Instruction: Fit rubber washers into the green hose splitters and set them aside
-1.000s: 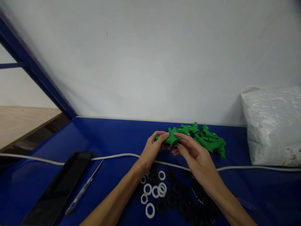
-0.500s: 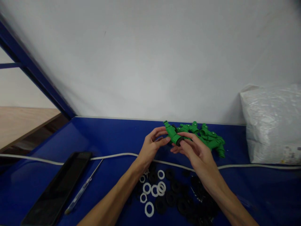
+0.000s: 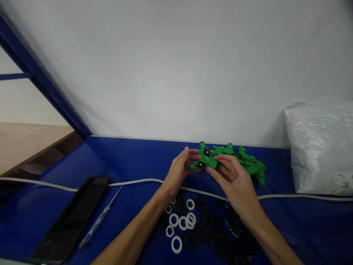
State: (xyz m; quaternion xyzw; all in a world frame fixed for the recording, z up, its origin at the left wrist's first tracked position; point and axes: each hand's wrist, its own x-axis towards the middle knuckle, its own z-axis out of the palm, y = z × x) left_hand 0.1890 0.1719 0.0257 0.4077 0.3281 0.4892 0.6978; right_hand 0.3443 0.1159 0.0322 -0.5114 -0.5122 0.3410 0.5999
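Observation:
A green Y-shaped hose splitter (image 3: 207,161) with two small black valve knobs is held up between my hands above the blue table. My left hand (image 3: 180,166) supports its two outlet branches on the fingers, the thumb raised off it. At the wider inlet end, my right hand (image 3: 230,171) grips it between thumb and fingers; the collar there is mostly hidden. Just behind and to the right lies a pile of similar green splitters (image 3: 252,163). Below my hands are several white ring washers (image 3: 177,244) and black rings (image 3: 215,241), the latter dim against the table.
A white cable (image 3: 143,181) crosses the blue table (image 3: 132,156). To the left lie a black phone-like slab (image 3: 73,217) and a clear-handled screwdriver (image 3: 96,224). A wrapped plastic package (image 3: 320,147) stands at the right, against the pale wall (image 3: 176,73).
The splitter has turned over, so its two branches and black knobs now face me. My left thumb has lifted off it. The view has shifted slightly.

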